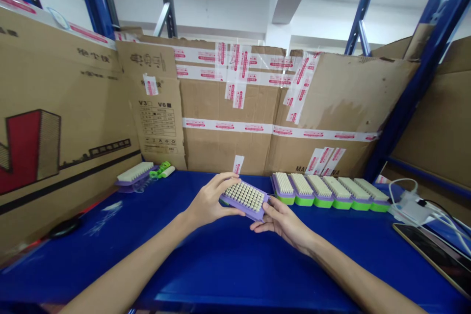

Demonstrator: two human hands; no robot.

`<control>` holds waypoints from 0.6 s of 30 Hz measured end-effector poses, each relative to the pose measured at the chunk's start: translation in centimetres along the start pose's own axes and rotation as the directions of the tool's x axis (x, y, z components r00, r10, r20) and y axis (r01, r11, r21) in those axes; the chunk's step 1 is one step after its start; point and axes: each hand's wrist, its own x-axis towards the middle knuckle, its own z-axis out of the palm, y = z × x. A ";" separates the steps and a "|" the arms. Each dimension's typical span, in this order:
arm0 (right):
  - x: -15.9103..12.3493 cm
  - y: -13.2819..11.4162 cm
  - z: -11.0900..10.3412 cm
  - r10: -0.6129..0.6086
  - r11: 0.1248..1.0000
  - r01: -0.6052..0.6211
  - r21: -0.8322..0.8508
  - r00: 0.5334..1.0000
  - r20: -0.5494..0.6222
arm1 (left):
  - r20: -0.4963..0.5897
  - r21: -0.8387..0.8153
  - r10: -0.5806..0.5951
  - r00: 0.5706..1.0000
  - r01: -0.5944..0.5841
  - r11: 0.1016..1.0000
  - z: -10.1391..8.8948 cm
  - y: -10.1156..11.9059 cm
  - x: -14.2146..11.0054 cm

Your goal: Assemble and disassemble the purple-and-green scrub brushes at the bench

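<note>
Both my hands hold one purple scrub brush [246, 198] with pale bristles facing up, a little above the blue shelf surface [228, 260]. My left hand [208, 201] wraps its left end, thumb on the near edge and fingers along the far edge. My right hand [281, 220] grips its right end from below, fingers curled. Just to the right, a row of several purple and green brushes [329, 192] stands side by side against the cardboard.
Cardboard walls [228, 122] patched with red-and-white tape enclose the shelf. Another purple brush [134, 172] and a green piece [161, 170] lie at the back left. A white charger with cables [410, 206] and a phone [434, 255] lie at the right. Blue rack posts [415, 83] rise behind.
</note>
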 end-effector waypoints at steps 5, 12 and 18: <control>-0.1 -0.1 0.1 -0.005 1.000 0.005 -0.006 1.000 -0.014 | -0.004 0.018 0.016 1.000 -0.016 1.000 0.1 -0.1 -0.1; -0.1 -0.3 0.2 -0.007 1.000 0.007 -0.010 1.000 -0.008 | 0.010 0.025 0.008 1.000 -0.008 1.000 -0.1 0.0 -0.1; -0.1 -0.1 0.1 -0.005 1.000 0.005 -0.017 1.000 -0.005 | -0.014 0.032 0.047 0.999 -0.046 0.998 -0.1 0.0 -0.1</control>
